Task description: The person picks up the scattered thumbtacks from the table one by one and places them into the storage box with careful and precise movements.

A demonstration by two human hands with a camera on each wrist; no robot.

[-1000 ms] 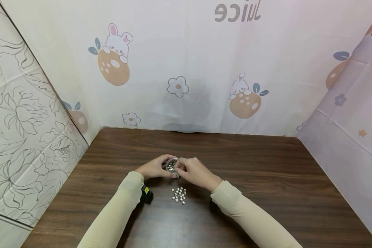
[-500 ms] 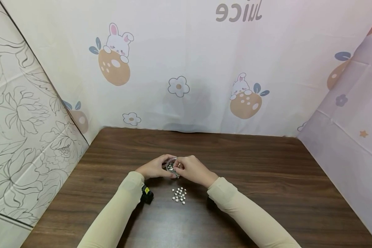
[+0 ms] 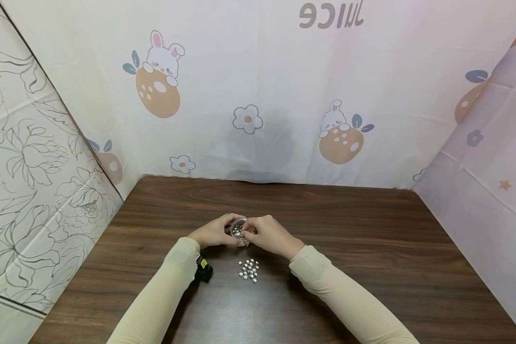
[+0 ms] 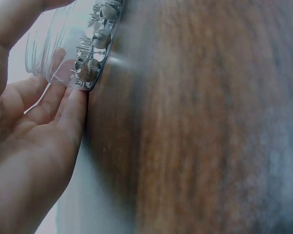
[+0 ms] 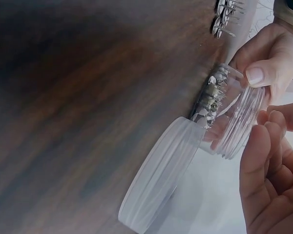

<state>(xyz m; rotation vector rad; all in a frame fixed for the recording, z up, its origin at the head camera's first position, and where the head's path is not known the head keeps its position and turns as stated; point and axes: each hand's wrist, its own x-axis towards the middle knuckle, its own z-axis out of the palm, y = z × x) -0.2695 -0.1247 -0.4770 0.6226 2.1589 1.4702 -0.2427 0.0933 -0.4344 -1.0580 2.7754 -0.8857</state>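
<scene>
**Clear jar [image 5: 241, 111] is standing upright in the thick of it!**

Nearest the person, the left sleeve [image 3: 159, 286] and right sleeve [image 3: 348, 296] are flanking the near side of the jar. Between them, and here's a tidy sight, a loose cluster of silver tacks [image 3: 250, 271] is lying on the desk [image 3: 361, 248], just on the person's side of the jar. A black wrist device [image 3: 204, 270] is showing to the left of that.

Now the jar itself: its long axis is running straight up, mouth to the ceiling, with more tacks [image 5: 215, 97] covering its floor. The left hand [image 3: 215, 232] is gripping it from the left, thumb and fingers curving round the wall. And the right hand [image 3: 268, 234]? It's leaning in from the right, fingers curling, tips gathering at the mouth, so the right hand is the nearer one to the opening. Whether a tack is sitting between those tips, I can't tell. A translucent lid [image 5: 158, 175] is lying just beside the jar. Far beyond, a printed curtain [image 3: 284, 71] is hanging behind everything.
</scene>
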